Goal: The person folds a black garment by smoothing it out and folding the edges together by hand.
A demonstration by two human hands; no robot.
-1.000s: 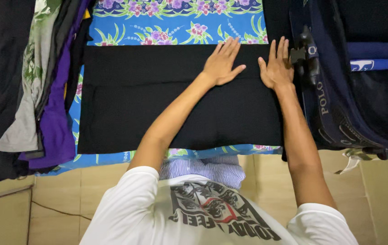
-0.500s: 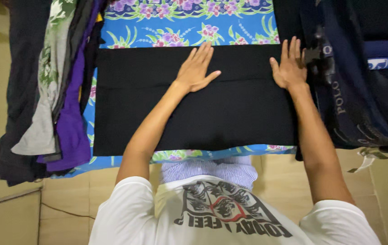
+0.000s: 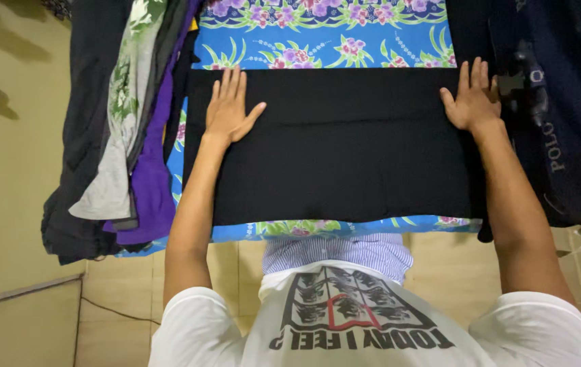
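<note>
At the far left, a pile of hanging garments (image 3: 117, 129) in black, grey-green print and purple draped over the edge of the blue floral-printed cloth (image 3: 324, 34) that covered the work surface. Just beside that pile, the left hand (image 3: 228, 109) lay flat, palm down, on the upper left corner of the folded black rectangular fabric (image 3: 345, 149), fingers stretched out and close together with the thumb angled away, gripping nothing. A second earlier this hand had rested near the right hand on the right part of the fabric; half a second ago it was around the middle; it had since swept all the way to the left edge. That sweep suggested the fabric's upper fold was being pressed smooth from right to left.

The black fabric lay spread flat on the floral cloth, its near edge just short of the cloth's front edge. The right hand (image 3: 472, 102) had stayed at the fabric's upper right corner, also flat and open, fingers slightly spread, pinning it. Beyond it lay a heap of dark navy clothing (image 3: 562, 122).
</note>
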